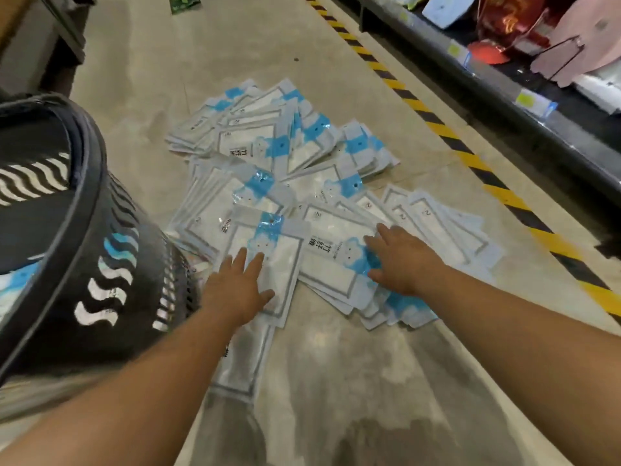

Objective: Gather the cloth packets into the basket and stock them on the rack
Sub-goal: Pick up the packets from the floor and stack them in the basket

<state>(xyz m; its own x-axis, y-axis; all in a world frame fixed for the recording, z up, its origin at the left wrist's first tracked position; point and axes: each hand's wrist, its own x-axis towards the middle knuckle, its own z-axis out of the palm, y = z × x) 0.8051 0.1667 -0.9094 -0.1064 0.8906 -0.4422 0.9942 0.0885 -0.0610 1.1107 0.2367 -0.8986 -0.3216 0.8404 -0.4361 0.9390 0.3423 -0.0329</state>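
Observation:
Several flat white-and-blue cloth packets (289,156) lie spread in a loose heap on the concrete floor. My left hand (238,287) lies flat with straight fingers on a near packet (285,260). To its right, my right hand (403,257) rests with spread fingers on another packet (336,260). A black plastic basket (84,230) with wavy slots stands at the left, touching the heap's edge. Blue and white packets show through its slots.
A dark store rack (504,79) with price tags and assorted goods runs along the upper right. Yellow-and-black hazard tape (437,126) marks the floor before it. One packet (242,358) lies under my left forearm. A dark fixture (50,38) stands at the upper left.

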